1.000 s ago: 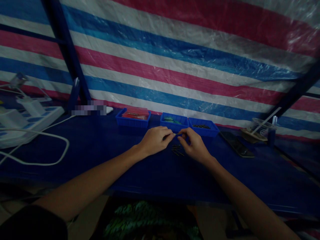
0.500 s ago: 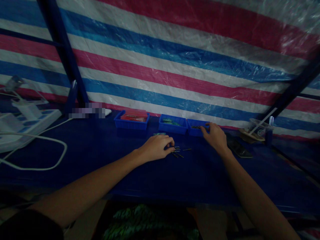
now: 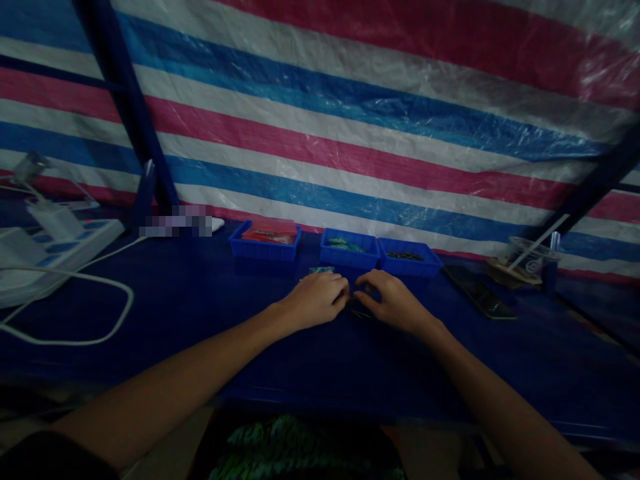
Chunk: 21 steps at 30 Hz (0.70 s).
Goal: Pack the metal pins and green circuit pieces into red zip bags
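My left hand rests on the blue table, fingers curled down and closed; what they hold is hidden. Facing it from the right is my right hand, thumb and forefinger apart, with nothing visible between them. Thin metal rods, dark with pale shafts, lie under and between the two hands, partly covered and blurred. Just behind my left hand sits a small packet with green markings. A blue bin beyond my right hand contains more thin metal rods.
Another blue bin holds green-marked packets, and a third bin has red packets. A dark phone and a plastic cup with a straw stand right. On the left are a power strip and white cable. Striped sheeting hangs behind.
My right hand has left the right-hand bin and moved down and left, close to my left hand. My left hand stays nearly in place. The metal rods are now more covered.
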Each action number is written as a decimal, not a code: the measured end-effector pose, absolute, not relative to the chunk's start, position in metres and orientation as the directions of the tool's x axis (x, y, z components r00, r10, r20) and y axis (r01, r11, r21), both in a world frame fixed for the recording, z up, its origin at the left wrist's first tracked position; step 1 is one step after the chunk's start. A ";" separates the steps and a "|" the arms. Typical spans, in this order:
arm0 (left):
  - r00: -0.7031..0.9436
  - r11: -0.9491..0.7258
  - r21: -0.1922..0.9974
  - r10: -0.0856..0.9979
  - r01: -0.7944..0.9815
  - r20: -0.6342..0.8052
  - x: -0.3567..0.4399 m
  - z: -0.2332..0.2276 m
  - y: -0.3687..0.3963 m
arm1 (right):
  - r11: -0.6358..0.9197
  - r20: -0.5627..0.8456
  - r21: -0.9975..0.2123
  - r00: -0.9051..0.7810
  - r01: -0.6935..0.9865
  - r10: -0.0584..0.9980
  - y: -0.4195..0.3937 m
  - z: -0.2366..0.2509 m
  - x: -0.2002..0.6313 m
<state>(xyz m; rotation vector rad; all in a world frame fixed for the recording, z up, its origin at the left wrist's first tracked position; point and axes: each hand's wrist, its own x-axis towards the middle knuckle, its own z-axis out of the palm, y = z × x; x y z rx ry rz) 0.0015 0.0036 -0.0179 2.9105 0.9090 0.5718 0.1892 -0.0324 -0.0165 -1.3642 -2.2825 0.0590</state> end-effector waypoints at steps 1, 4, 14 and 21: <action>0.741 -0.817 0.175 0.573 0.549 0.351 0.001 -0.017 0.004 | 0.521 0.394 -0.280 -0.399 0.806 0.828 -0.033 -0.015 0.190; 0.698 -0.799 0.241 0.600 0.551 0.392 0.000 -0.015 0.006 | 0.568 0.456 -0.283 -0.413 0.773 0.789 -0.033 -0.013 0.191; 0.652 -0.796 0.358 0.605 0.488 0.457 -0.001 -0.009 0.003 | 0.486 0.480 -0.295 -0.312 0.823 0.820 -0.032 -0.016 0.188; 0.627 -0.779 0.338 0.626 0.527 0.464 -0.001 -0.008 0.003 | 0.541 0.497 -0.269 -0.366 0.797 0.787 -0.038 -0.013 0.183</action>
